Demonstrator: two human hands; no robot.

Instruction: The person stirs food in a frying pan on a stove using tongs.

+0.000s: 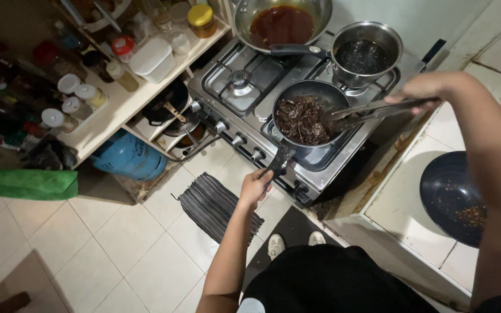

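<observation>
A small dark frying pan [305, 119] sits on the front right burner of a steel gas stove [244, 87], filled with dark, glossy strips of food [300, 119] whose kind I can't make out. Its black handle [279, 159] sticks out over the stove's front edge, and the left hand [255, 186] is wrapped shut around the end of it. The right hand [424, 90] reaches in from the side and is closed on a long metal utensil [366, 111]; its working end dips into the pan at the right rim, half lost against the dark food, so whether it is tongs or a spoon is hard to tell. The fingers themselves are turned away from me and mostly hidden behind the back of the hand.

Behind the pan stands a steel pot [365, 53] with dark liquid, and beside it a wok [280, 24] holding reddish-brown sauce, its upper rim cut off by the frame. To the right, on the tiled counter [413, 191], a dark bowl [452, 197] with scattered crumbs is partly covered by the right forearm. Left of the stove a wooden shelf [123, 104] carries jars and bottles that fade into shadow; a blue gas cylinder [129, 156] sits beneath it. A striped mat [213, 206] lies on the tiled floor, and white shoes [276, 244] peek out below.
</observation>
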